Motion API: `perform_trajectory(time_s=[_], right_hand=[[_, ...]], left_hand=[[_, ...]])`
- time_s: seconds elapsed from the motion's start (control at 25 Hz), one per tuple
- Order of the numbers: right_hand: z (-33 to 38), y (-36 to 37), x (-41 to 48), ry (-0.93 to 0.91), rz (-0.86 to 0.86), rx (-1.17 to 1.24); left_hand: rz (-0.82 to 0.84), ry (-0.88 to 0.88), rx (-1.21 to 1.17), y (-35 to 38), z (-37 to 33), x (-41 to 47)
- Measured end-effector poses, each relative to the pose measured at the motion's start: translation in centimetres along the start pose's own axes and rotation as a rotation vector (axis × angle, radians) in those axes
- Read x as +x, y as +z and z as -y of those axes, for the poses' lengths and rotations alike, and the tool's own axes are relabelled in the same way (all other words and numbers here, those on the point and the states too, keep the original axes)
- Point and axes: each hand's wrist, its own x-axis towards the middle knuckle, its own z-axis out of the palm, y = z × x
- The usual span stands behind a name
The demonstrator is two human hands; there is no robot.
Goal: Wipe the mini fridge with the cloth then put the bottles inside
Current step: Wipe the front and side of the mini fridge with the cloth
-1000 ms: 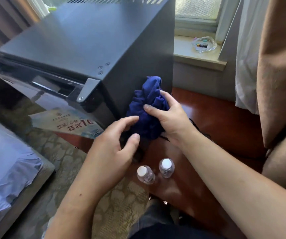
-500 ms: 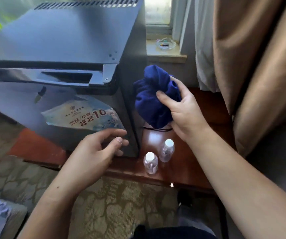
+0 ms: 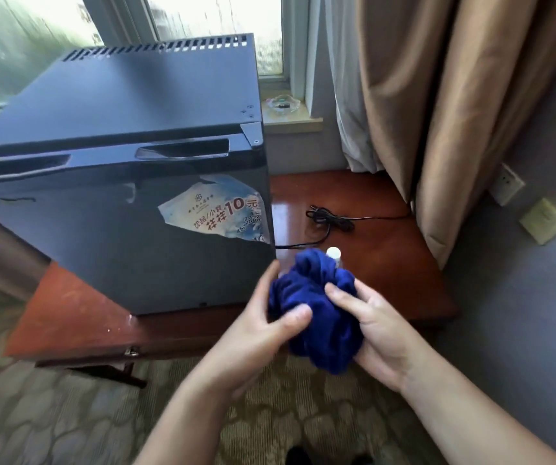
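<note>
Cloth (image 3: pixel 316 317) bunched between both gripping hands.

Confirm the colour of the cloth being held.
Deep blue, plain, no pattern. Head view: the cloth is bunched between the left hand and right hand.

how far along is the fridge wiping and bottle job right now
Done: nothing the picture proves; wiped areas on the mini fridge cannot be told. In hand: the left hand and right hand both hold the bunched blue cloth, off the fridge. Left: the door is shut and a bottle, only its white cap showing behind the cloth, stands on the table, so loading has not begun.
</note>
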Motion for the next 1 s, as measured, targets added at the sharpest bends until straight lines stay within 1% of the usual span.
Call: perform_trajectory(time_s=[0.04, 0.12, 0.24, 0.32, 0.44, 0.52, 0.6, 0.64, 0.76, 0.84, 0.88, 1.0], right_hand=[[-1.0, 0.0, -0.7, 0.032, 0.001, 0.008], [-2.7, -0.2, -1.9, 0.096, 0.018, 0.015], [-4.6, -0.5, -3.7, 0.170, 0.064, -0.021], [-5.9, -0.9, -4.9, 0.168, 0.061, -0.026], [-8.2, -1.3, -7.0, 0.141, 0.054, -0.009], [-9.9, -1.4, -8.2, 0.105, -0.031, -0.017], [-12.0, -1.4, -9.4, 0.083, -0.150, -0.075], [-12.7, -1.1, -10.1, 0.077, -0.183, -0.115], [-14.3, 0.2, -10.1, 0.076, -0.196, -0.183], [-14.7, 1.8, -9.3, 0.094, -0.177, -0.168], [-14.8, 2.7, -8.7, 0.106, -0.179, -0.141], [-14.6, 4.1, -6.8, 0.094, -0.249, -0.108]], left_hand=[[0.020, -0.015, 0.036, 0.4, 0.8, -0.4], [-0.015, -0.045, 0.077, 0.7, 2.6, -1.2], [-0.174, -0.107, 0.076, 0.5, 5.1, -2.2], [-0.273, -0.137, 0.059, 0.2, 6.6, -3.1], [-0.430, -0.142, -0.068, 0.5, 8.2, -5.4], [-0.473, -0.170, -0.203, 0.6, 8.8, -7.1], [-0.476, -0.210, -0.296, 0.3, 9.6, -8.8], [-0.472, -0.231, -0.320, 0.1, 9.7, -9.5], [-0.385, -0.287, -0.379, -1.0, 9.5, -10.3], [-0.299, -0.271, -0.325, -2.1, 8.6, -9.9], [-0.276, -0.253, -0.257, -2.7, 7.8, -9.5], [-0.191, -0.151, -0.046, -5.3, 5.2, -8.0]])
